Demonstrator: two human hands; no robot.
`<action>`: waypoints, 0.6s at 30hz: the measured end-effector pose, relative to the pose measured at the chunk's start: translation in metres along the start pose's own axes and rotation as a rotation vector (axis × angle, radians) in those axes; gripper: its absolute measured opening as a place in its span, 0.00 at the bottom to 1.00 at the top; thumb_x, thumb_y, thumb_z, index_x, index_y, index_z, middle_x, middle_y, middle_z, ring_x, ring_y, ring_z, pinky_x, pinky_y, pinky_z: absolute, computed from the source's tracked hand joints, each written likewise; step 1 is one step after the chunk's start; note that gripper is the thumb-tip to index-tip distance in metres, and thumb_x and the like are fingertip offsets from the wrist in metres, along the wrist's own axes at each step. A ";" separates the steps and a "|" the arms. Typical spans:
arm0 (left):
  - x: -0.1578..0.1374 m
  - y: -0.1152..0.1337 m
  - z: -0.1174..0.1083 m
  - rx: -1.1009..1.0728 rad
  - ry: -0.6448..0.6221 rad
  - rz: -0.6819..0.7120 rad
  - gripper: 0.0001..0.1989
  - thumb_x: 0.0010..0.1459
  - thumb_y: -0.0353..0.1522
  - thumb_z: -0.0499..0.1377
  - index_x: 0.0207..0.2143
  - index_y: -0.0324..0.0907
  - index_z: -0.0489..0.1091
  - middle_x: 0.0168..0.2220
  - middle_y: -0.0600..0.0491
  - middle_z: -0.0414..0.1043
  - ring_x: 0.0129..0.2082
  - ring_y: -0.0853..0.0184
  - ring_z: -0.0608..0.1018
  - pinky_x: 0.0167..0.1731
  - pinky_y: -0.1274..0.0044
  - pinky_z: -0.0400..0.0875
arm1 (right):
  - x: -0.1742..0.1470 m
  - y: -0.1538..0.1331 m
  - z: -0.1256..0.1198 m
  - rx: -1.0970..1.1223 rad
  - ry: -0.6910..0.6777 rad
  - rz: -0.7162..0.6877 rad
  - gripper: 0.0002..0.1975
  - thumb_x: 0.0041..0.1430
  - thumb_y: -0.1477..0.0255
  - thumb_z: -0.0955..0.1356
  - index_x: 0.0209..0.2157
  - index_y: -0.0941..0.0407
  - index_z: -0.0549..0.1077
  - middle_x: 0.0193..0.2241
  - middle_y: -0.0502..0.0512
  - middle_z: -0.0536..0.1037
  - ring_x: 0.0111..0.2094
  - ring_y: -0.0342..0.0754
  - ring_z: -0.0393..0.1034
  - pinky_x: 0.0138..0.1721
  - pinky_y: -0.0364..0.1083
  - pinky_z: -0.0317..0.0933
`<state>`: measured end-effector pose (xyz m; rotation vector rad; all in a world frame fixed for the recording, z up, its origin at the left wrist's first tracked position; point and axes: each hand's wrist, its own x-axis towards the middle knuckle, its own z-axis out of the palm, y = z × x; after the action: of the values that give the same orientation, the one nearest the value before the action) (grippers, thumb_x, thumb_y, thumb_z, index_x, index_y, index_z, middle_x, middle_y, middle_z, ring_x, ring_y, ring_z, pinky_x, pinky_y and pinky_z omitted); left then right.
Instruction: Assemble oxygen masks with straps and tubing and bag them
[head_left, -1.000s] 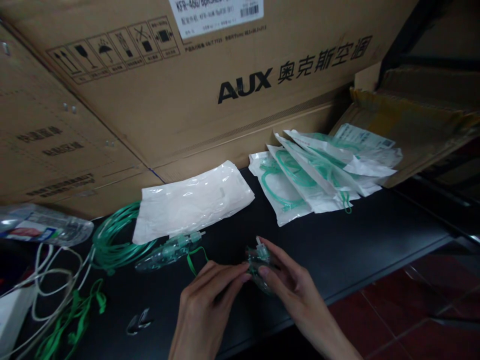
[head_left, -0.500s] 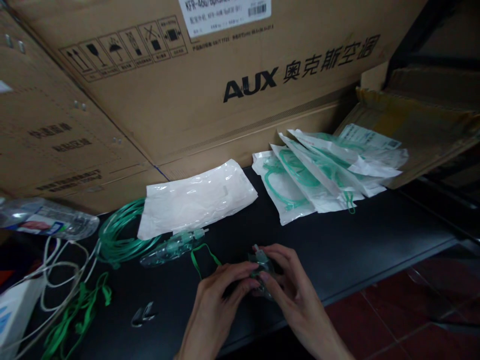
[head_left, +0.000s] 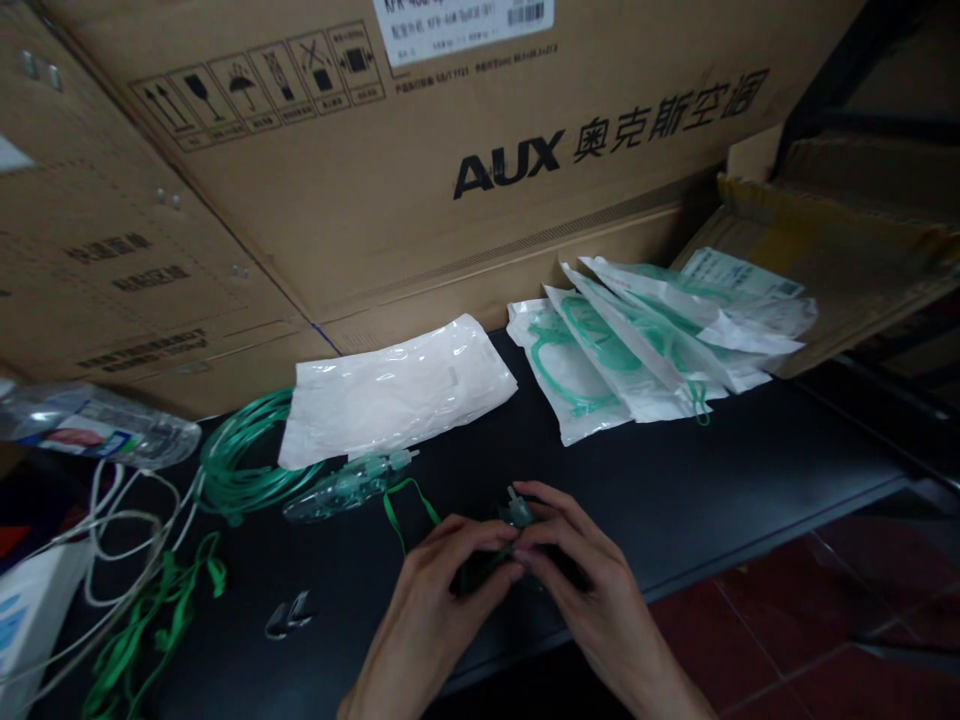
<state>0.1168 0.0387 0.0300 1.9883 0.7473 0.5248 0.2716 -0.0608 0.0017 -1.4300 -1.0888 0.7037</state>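
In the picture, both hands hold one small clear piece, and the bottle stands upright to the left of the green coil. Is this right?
Not quite: the bottle does not stand upright; the head view shows it lying on its side. It is to the left of the green coil, and the left hand and right hand both hold the clear piece.
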 end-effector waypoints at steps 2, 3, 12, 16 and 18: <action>0.002 0.003 0.003 0.073 0.007 0.028 0.17 0.57 0.23 0.65 0.46 0.50 0.75 0.42 0.57 0.79 0.42 0.65 0.81 0.44 0.75 0.75 | -0.001 0.000 0.001 -0.030 -0.013 -0.009 0.07 0.69 0.74 0.68 0.38 0.48 0.78 0.59 0.56 0.73 0.58 0.56 0.71 0.57 0.51 0.66; 0.002 0.004 0.004 0.102 0.014 0.033 0.18 0.56 0.21 0.64 0.45 0.49 0.74 0.42 0.56 0.79 0.42 0.64 0.80 0.44 0.73 0.74 | -0.002 0.000 0.002 -0.047 -0.019 -0.013 0.08 0.70 0.75 0.67 0.39 0.49 0.77 0.59 0.56 0.73 0.59 0.55 0.70 0.57 0.51 0.66; -0.001 0.009 0.016 0.130 0.136 -0.064 0.15 0.52 0.21 0.61 0.39 0.47 0.73 0.39 0.55 0.76 0.43 0.60 0.77 0.44 0.67 0.70 | -0.009 -0.002 -0.001 -0.152 0.037 -0.003 0.09 0.71 0.76 0.63 0.41 0.47 0.71 0.60 0.52 0.70 0.62 0.53 0.66 0.59 0.52 0.61; -0.004 0.005 0.015 0.104 0.140 -0.107 0.13 0.52 0.22 0.61 0.38 0.47 0.73 0.39 0.54 0.75 0.43 0.59 0.77 0.46 0.65 0.69 | -0.009 0.002 -0.013 -0.132 0.079 0.065 0.06 0.71 0.72 0.64 0.40 0.47 0.71 0.59 0.54 0.71 0.62 0.56 0.65 0.61 0.59 0.58; -0.005 0.003 0.014 0.093 0.143 -0.121 0.13 0.52 0.22 0.61 0.38 0.46 0.73 0.39 0.54 0.75 0.43 0.59 0.77 0.46 0.65 0.69 | -0.009 0.004 -0.020 -0.083 0.108 0.104 0.05 0.71 0.70 0.65 0.39 0.48 0.72 0.59 0.55 0.71 0.62 0.58 0.65 0.62 0.62 0.57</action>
<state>0.1225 0.0253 0.0259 1.9913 0.9903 0.5737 0.2864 -0.0767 -0.0004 -1.5865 -0.9741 0.6534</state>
